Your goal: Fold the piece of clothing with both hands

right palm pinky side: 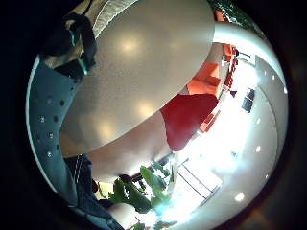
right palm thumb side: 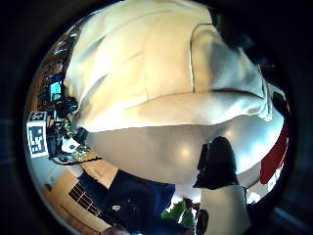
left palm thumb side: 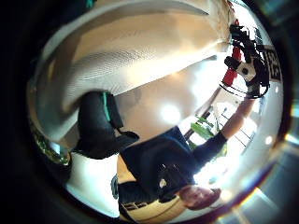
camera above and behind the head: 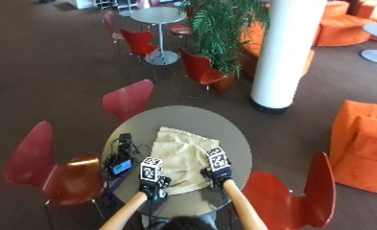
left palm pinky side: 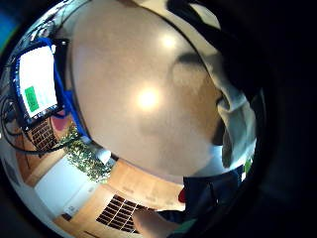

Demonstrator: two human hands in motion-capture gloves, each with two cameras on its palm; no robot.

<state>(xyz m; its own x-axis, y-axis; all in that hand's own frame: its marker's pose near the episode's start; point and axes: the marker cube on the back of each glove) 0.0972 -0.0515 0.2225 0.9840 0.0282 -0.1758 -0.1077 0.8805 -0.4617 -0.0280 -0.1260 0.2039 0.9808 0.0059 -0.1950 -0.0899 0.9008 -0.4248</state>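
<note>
Both hands, left hand [camera above and behind the head: 152, 186] and right hand [camera above and behind the head: 217, 176], sit at the near edge of a beige garment [camera above and behind the head: 183, 158]. It lies on the round table [camera above and behind the head: 236, 132]. Whether the fingers grip the cloth cannot be told.

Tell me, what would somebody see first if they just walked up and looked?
Probably the cream cloth spread across the middle of the round grey table, with the left hand and right hand on its near edge. Next come the red chairs all around it. A small device with a lit screen lies among black cables on the table, left of the cloth.
</note>
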